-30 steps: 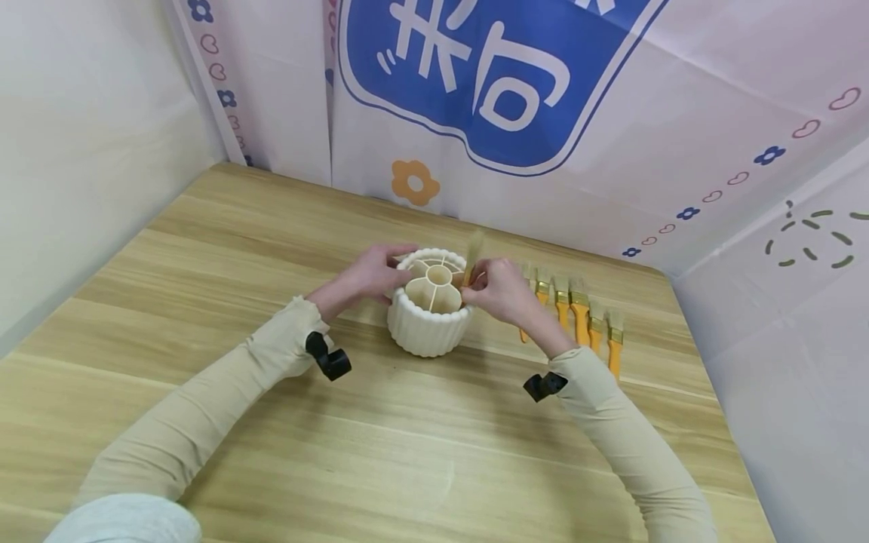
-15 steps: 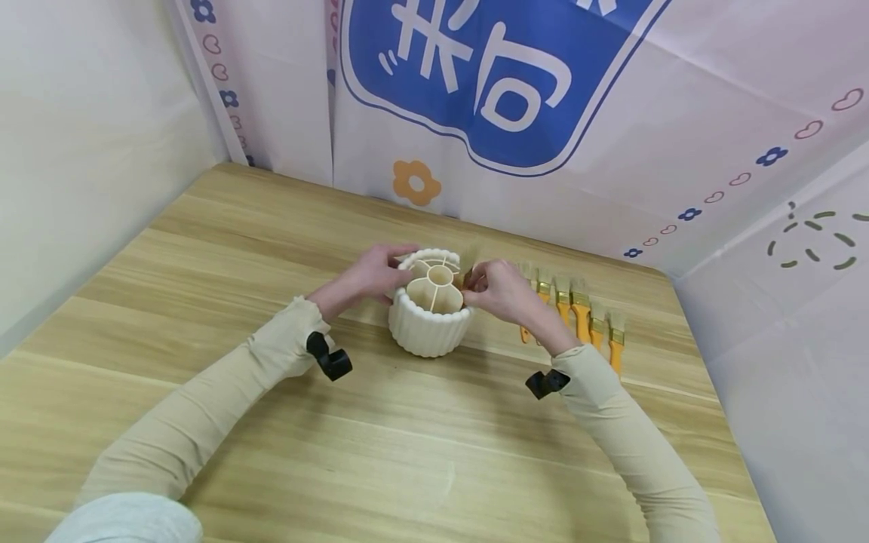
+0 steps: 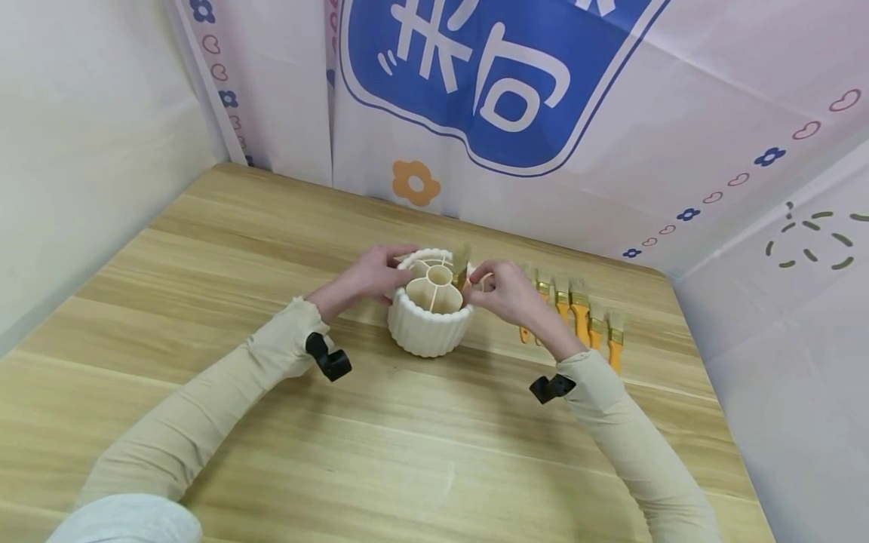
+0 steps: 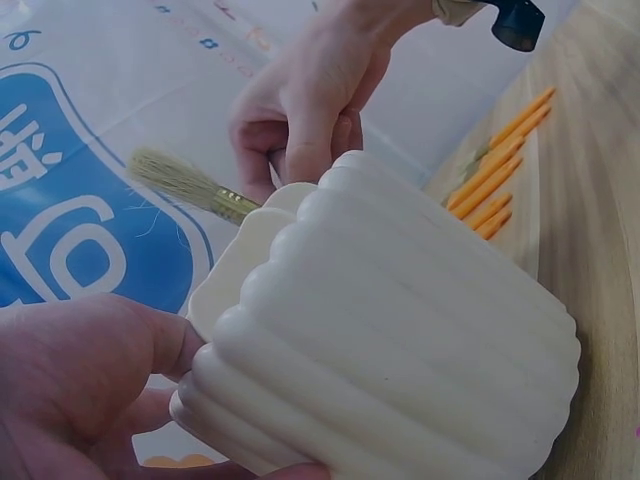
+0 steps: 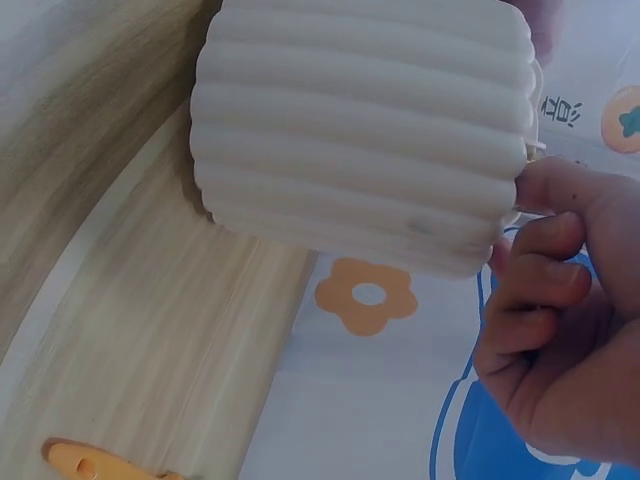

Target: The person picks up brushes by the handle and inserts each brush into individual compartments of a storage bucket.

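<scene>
A white ribbed round holder (image 3: 429, 326) stands on the wooden table, its inside divided into petal-shaped compartments around a central ring. My left hand (image 3: 373, 273) grips its left side, thumb at the rim; the left wrist view shows this hand (image 4: 90, 385) close up. A paintbrush (image 3: 462, 260) stands bristles up in the right-hand compartment, tilted slightly left. Beside it, at the rim, are the thumb and bent fingers of my right hand (image 3: 505, 294). In the left wrist view the rim hides the fingertips and the brush's handle, so their contact is unclear.
Several paintbrushes with orange handles (image 3: 580, 320) lie in a row on the table to the right of the holder. Behind the table (image 3: 305, 452) hangs a printed cloth (image 3: 577, 204), and pale walls stand at both sides.
The paintbrush has gone down into the holder's right compartment and now leans left. My right hand has shifted slightly right. My left hand and the holder have stayed in place.
</scene>
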Demonstrator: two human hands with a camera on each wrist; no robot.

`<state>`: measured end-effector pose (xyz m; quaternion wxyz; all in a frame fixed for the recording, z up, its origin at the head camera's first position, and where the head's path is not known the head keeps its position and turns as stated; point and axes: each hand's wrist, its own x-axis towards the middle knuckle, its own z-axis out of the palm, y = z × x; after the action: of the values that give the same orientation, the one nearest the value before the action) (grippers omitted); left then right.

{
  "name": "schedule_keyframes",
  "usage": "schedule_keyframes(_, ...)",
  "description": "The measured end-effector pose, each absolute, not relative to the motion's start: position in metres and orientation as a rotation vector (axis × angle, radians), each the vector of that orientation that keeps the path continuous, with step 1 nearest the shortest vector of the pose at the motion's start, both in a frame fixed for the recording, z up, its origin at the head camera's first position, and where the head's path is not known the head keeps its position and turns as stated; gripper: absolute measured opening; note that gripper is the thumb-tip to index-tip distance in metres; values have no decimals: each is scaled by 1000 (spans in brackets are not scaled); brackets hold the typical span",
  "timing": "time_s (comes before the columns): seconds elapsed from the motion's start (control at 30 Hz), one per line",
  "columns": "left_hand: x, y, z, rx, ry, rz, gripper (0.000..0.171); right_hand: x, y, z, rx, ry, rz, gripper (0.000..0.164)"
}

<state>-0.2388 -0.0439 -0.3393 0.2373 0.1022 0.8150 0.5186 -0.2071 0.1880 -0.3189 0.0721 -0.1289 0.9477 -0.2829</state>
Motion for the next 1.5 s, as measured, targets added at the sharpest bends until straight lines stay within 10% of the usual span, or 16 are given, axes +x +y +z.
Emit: schedule_keyframes(1.5,-245,-40,-343,270,2255,1387,56,-171,406,-378,578,2722,-595,47)
